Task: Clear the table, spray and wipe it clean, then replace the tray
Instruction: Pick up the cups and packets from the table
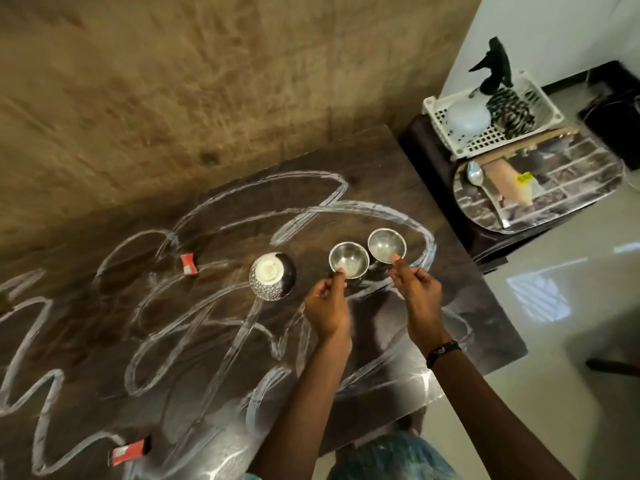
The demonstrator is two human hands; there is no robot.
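Steel catches the light first: I see two small steel bowls side by side on the dark table [485, 327], toward its right end. My left hand [327, 308] pinches the near rim of the left steel bowl [348, 261] between thumb and curled fingers, and my right hand [417, 292] pinches the near rim of the right steel bowl [386, 244] the same way. The two bowls sit just beside each other, nearly touching; I cannot tell whether either is lifted off the surface.

At nine o'clock from the left bowl lies a patterned bowl [273, 276], tipped on its side with its white foot showing. Farther toward nine o'clock is a small red wrapper [188, 264], and a second red wrapper [130, 452] lies near the table's near edge at about seven o'clock. White scribbled lines [214, 306] loop over most of the tabletop (chalky in look).

The table's right edge runs close past the right bowl, with pale floor [554, 393] open beyond it at four o'clock. At one o'clock, on a lower dark stand, rests the shiny tray [568, 202] holding a spoon [475, 174], and behind it a white basket [485, 147] with a spray bottle [495, 64] and a striped cloth [510, 112].
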